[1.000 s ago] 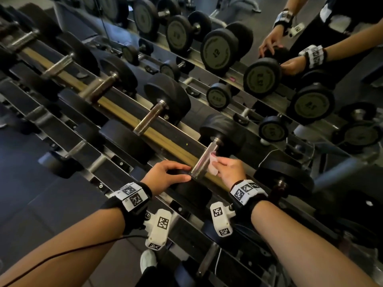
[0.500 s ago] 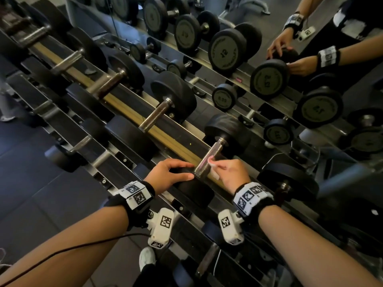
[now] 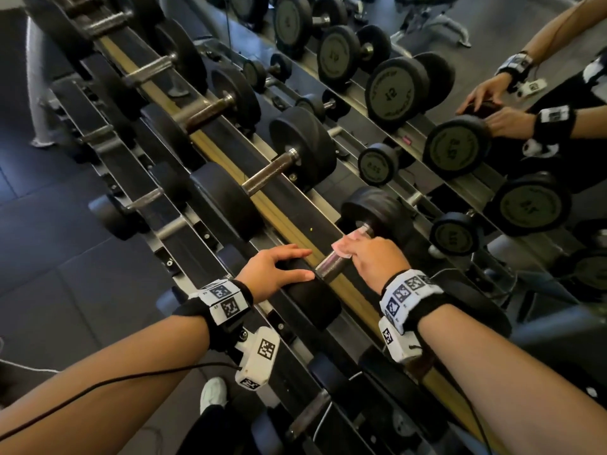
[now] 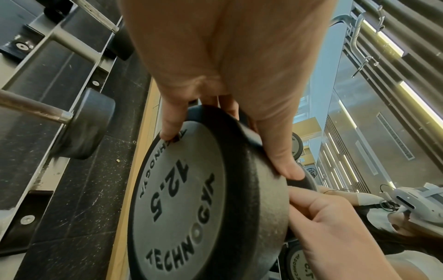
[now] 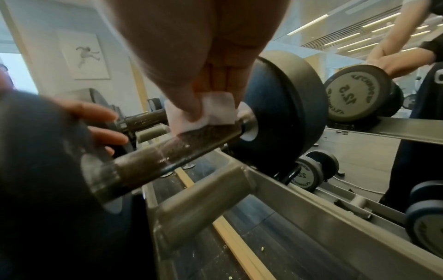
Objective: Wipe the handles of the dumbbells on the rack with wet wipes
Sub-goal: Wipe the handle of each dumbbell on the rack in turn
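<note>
Item: dumbbell (image 3: 345,257) marked 12.5, lying on the rack (image 3: 184,221) directly under our two hands.

Progress: we judge the wipe of this handle (image 5: 167,151) to be mid-course. The wet wipe (image 5: 203,111) sits at the far end of the handle, next to the far weight head (image 5: 282,113); the near stretch of the handle lies bare on our side of the wipe. Whether that stretch is already clean we cannot tell. Several other dumbbells (image 3: 289,165) lie beyond our left hand along the same rail, and more sit on the tier below; nothing shows which of them have been done, so we count them as left.

Left hand (image 3: 272,267): fingers extended and laid over the rim of the near weight head (image 4: 191,199), thumb (image 4: 171,125) on its face. It steadies the dumbbell and carries nothing.

Right hand (image 3: 377,257): fingers bunched, pinching the folded wipe and pressing it down on top of the handle. It touches the handle only through the wipe.

Hands stand near each other, a short bare length of handle between them.

Mirror beyond the right hand repeats both hands and the rack.
</note>
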Tool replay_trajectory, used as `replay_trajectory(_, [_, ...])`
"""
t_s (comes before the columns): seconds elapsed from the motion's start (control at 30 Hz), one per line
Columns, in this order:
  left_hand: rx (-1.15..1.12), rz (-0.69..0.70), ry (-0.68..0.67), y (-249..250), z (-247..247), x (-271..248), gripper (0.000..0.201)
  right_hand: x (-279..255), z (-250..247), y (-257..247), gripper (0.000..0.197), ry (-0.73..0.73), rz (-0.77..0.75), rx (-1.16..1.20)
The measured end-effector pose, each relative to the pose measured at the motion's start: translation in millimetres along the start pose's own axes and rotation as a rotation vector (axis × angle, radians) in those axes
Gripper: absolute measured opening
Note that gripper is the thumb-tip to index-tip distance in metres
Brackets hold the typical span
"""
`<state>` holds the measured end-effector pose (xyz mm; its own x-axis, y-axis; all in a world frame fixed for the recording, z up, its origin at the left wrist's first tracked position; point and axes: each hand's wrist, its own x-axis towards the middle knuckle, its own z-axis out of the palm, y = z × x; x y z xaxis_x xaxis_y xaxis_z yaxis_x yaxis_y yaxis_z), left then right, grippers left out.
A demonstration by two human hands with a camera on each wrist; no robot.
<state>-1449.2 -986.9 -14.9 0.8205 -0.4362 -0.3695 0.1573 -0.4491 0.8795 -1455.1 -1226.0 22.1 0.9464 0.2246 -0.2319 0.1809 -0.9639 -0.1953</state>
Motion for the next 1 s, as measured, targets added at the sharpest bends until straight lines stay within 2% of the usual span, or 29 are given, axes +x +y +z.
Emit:
replay_trajectory(0.13, [-0.006, -0.013, 0.007, 0.6, 0.4, -0.6, 0.06, -8.8, 12.4, -10.4, 0.042, -0.078, -0.09, -0.07])
replay_trajectory(0.27, [-0.031, -0.022, 0.0, 2.7, 0.0, -1.9, 0.056, -3.8, 5.1, -8.8, 0.051, -0.2, -0.187, -0.14])
replay_trajectory(0.4, [-0.043, -0.042, 0.004, 4.9, -0.3, -2.8, 0.067, 9.7, -10.4, 8.5, 0.042, -0.08, -0.034, -0.118])
replay_trajectory(0.47, [-0.042, -0.058, 0.03, 4.4, 0.2, -3.0, 0.071, 8.1, -5.3, 1.2, 0.036, -0.13, -0.036, -0.181])
replay_trajectory(0.6, [-0.038, -0.065, 0.056, 2.9, 1.0, -3.7, 0.069, -4.1, 18.7, -18.1, 0.05, -0.251, -0.243, -0.214])
replay_trajectory(0.63, [-0.039, -0.067, 0.05, 2.9, 0.6, -3.5, 0.068, -2.7, 16.5, -16.3, 0.053, -0.243, -0.277, -0.161])
replay_trajectory(0.7, [-0.045, -0.071, 0.033, 3.1, -0.4, -3.1, 0.066, 5.5, 5.2, -3.6, 0.049, -0.156, -0.206, -0.04])
replay_trajectory(0.8, [-0.053, -0.072, 0.021, 3.2, -1.4, -2.7, 0.062, 15.0, -11.9, 16.7, 0.047, -0.079, -0.036, -0.038])
replay_trajectory(0.87, [-0.059, -0.069, 0.022, 2.5, -1.3, -2.5, 0.061, 11.6, -10.3, 14.1, 0.045, -0.046, -0.025, -0.04])
replay_trajectory(0.93, [-0.055, -0.066, 0.033, 1.8, -0.9, -2.8, 0.064, 1.9, 0.2, -1.6, 0.043, -0.072, -0.107, -0.042])
replay_trajectory(1.0, [-0.046, -0.066, 0.049, 1.8, 0.3, -3.9, 0.068, -7.9, 12.9, -17.2, 0.042, -0.182, -0.228, -0.102])
